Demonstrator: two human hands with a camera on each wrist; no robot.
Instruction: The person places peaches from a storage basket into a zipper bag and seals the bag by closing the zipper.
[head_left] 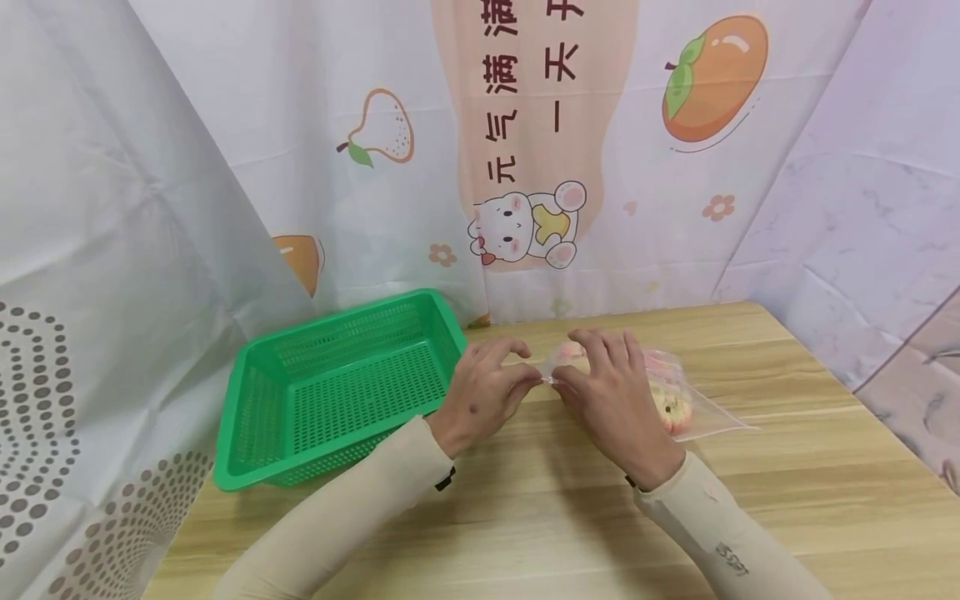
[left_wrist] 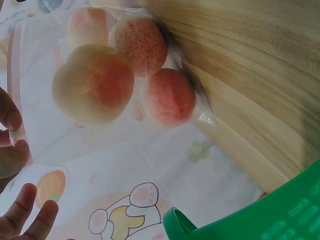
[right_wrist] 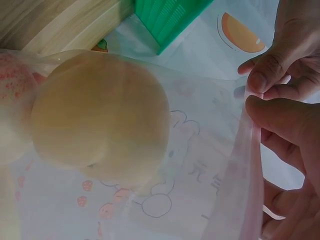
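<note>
A clear zip bag holds several peaches, pale cream with red blush. In the left wrist view they show well through the plastic, a large peach in front of smaller red ones. My left hand pinches the bag's top edge between thumb and finger. Right beside it, my right hand pinches the same edge. The right wrist view has both thumbs nearly meeting on the pink seal strip. In the head view my right hand covers much of the bag.
A green plastic basket with perforated sides stands to the left of my hands on the wooden table. Behind the table hangs a white curtain printed with fruit and a cartoon animal. The table's right edge lies past the bag.
</note>
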